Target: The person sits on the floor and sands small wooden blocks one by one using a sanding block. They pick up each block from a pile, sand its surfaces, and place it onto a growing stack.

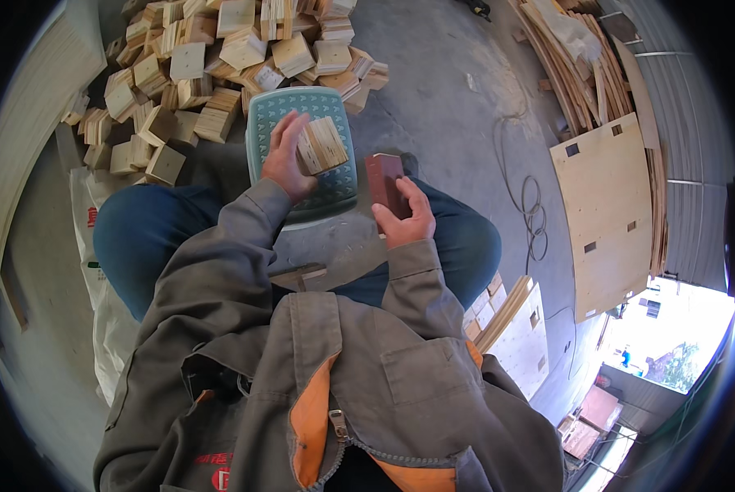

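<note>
A teal plastic stool [302, 211] with a raised pattern on its top stands between my knees. On it rests a plywood block [322, 146] with layered edges. My left hand [288, 162] grips this block from its left side, thumb low and fingers at the far edge. To the right of the stool, my right hand [408, 215] holds a reddish-brown sanding block [384, 182] upright, apart from the plywood. The palm side of each hand is hidden.
A big heap of plywood blocks [220, 61] lies beyond the stool. Plywood sheets [605, 213] and wood strips [568, 66] lean along the right. A thin cable [531, 209] loops over the concrete floor. A white sack [97, 279] lies by my left knee.
</note>
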Demonstrator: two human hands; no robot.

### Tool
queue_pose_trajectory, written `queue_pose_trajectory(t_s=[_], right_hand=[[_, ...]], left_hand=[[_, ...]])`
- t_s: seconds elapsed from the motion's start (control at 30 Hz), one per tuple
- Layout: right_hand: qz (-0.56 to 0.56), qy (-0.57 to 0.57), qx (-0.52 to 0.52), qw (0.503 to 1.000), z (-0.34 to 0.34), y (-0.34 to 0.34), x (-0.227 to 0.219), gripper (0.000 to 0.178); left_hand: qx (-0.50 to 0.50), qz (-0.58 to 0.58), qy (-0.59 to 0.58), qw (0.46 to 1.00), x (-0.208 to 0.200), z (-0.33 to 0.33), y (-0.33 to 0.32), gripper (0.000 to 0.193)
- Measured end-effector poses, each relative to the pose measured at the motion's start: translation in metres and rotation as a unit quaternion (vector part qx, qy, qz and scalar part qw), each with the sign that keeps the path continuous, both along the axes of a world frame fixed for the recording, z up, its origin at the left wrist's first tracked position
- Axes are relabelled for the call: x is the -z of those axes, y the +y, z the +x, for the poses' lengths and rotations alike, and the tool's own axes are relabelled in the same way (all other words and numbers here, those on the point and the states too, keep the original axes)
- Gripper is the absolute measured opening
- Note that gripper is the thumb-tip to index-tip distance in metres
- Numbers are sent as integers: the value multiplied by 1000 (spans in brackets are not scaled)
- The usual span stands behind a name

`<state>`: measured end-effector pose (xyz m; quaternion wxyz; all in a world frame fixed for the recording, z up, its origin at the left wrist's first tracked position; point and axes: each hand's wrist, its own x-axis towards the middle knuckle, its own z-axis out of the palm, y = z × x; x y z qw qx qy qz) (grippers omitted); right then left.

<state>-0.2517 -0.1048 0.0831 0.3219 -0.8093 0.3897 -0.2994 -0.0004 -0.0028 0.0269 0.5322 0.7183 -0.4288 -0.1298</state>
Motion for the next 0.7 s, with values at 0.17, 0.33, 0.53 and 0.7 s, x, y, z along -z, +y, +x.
queue_pose_trajectory(t_s=[0.17, 0.33, 0.53, 0.7], right_hand=[[-19, 8, -21, 1000, 6, 4, 0, 64], [-95, 46, -72, 992, 7, 14, -1, 65], [-165, 70, -108, 978, 15, 25, -11, 65], [-193, 113, -136, 965, 38, 30, -13, 61]], left_hand=[[-34, 1, 19, 999, 22, 6, 3, 118], [-10, 29, 134, 990, 39, 6, 1, 127], [-35, 64, 66, 995, 33, 3, -1, 118], [-37, 59, 64, 995, 33, 3, -3, 103]])
